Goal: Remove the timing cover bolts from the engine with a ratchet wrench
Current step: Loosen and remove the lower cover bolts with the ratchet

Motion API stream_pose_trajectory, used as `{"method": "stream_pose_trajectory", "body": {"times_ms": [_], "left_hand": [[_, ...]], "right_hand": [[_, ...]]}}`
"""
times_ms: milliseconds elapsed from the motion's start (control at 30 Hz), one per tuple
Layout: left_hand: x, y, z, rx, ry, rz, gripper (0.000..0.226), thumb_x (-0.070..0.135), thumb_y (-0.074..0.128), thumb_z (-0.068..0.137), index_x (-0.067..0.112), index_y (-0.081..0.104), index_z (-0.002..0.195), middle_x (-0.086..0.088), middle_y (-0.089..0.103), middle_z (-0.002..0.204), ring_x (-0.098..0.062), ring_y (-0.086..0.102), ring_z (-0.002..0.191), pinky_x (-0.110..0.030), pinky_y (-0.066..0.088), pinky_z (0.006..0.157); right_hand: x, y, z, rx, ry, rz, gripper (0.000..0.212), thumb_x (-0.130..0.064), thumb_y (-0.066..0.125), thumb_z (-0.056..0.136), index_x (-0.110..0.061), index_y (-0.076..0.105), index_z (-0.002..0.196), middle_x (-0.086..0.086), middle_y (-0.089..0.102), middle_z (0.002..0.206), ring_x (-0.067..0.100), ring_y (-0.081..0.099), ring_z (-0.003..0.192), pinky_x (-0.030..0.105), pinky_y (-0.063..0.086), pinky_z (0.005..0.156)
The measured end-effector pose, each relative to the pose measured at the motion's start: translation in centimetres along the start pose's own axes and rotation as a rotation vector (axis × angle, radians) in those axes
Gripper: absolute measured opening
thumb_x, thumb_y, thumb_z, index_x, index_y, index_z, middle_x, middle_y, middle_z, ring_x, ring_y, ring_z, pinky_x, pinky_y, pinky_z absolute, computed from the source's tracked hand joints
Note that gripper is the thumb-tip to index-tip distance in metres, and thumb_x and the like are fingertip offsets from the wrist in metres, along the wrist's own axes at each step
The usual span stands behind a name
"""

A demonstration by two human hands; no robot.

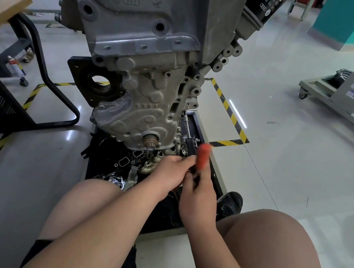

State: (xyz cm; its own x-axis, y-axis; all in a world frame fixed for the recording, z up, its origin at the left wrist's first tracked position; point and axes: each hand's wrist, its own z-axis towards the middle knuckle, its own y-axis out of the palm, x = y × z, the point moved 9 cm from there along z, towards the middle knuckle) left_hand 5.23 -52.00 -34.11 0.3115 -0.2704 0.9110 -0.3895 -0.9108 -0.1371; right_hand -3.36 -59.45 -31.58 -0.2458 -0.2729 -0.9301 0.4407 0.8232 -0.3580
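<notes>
A grey aluminium engine stands upright in front of me, its ribbed timing cover facing me with a crankshaft stub at the bottom. My right hand grips a ratchet wrench with an orange-and-black handle, blurred, just right of the cover's lower edge. My left hand is closed at the tool's black front end, touching the right hand. The socket end is hidden behind my fingers. Loose bolts lie in the tray by the engine's right side.
The engine sits in a black tray holding gaskets and metal parts, ringed by yellow-black floor tape. A black chair frame and wooden table stand left, a wheeled grey stand right. My bare knees frame the bottom.
</notes>
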Motion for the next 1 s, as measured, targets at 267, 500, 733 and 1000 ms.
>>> {"method": "stream_pose_trajectory", "body": {"times_ms": [267, 500, 733, 1000], "left_hand": [[-0.1, -0.4, -0.6, -0.011, -0.057, -0.01, 0.033, 0.052, 0.061, 0.086, 0.022, 0.067, 0.074, 0.015, 0.058, 0.047, -0.001, 0.054, 0.042, -0.016, 0.037, 0.044], [-0.4, -0.8, -0.5, 0.025, -0.078, -0.015, 0.033, 0.052, 0.064, 0.084, 0.02, 0.073, 0.081, 0.007, 0.069, 0.071, -0.007, 0.061, 0.066, -0.024, 0.042, 0.058], [-1.1, -0.4, -0.1, -0.007, -0.117, -0.007, 0.034, 0.05, 0.061, 0.087, 0.019, 0.061, 0.075, 0.011, 0.039, 0.039, -0.008, 0.037, 0.03, -0.013, 0.027, 0.038], [-1.2, -0.2, 0.1, -0.023, -0.095, 0.002, 0.03, 0.046, 0.058, 0.09, 0.02, 0.062, 0.076, 0.012, 0.039, 0.036, -0.007, 0.036, 0.028, -0.014, 0.023, 0.038]], "right_hand": [[0.0, 1.2, -0.1, -0.06, -0.072, -0.277, 0.07, -0.033, 0.04, 0.101, -0.055, -0.009, 0.146, -0.006, 0.047, 0.112, 0.003, 0.049, 0.076, 0.025, 0.035, 0.056], [1.4, 1.5, 0.2, -0.056, 0.073, 0.081, 0.056, -0.033, 0.039, 0.103, -0.026, 0.014, 0.153, -0.018, 0.058, 0.096, -0.013, 0.057, 0.076, 0.007, 0.043, 0.06], [3.8, 2.7, 0.1, -0.123, 0.442, 0.485, 0.059, -0.039, 0.03, 0.104, -0.004, 0.051, 0.062, 0.009, 0.053, 0.05, 0.017, 0.042, 0.036, 0.023, 0.043, 0.04], [3.9, 4.4, -0.6, -0.187, 0.64, 0.939, 0.059, -0.049, 0.029, 0.103, -0.01, 0.054, 0.066, 0.002, 0.038, 0.044, 0.014, 0.031, 0.032, 0.025, 0.037, 0.046]]}}
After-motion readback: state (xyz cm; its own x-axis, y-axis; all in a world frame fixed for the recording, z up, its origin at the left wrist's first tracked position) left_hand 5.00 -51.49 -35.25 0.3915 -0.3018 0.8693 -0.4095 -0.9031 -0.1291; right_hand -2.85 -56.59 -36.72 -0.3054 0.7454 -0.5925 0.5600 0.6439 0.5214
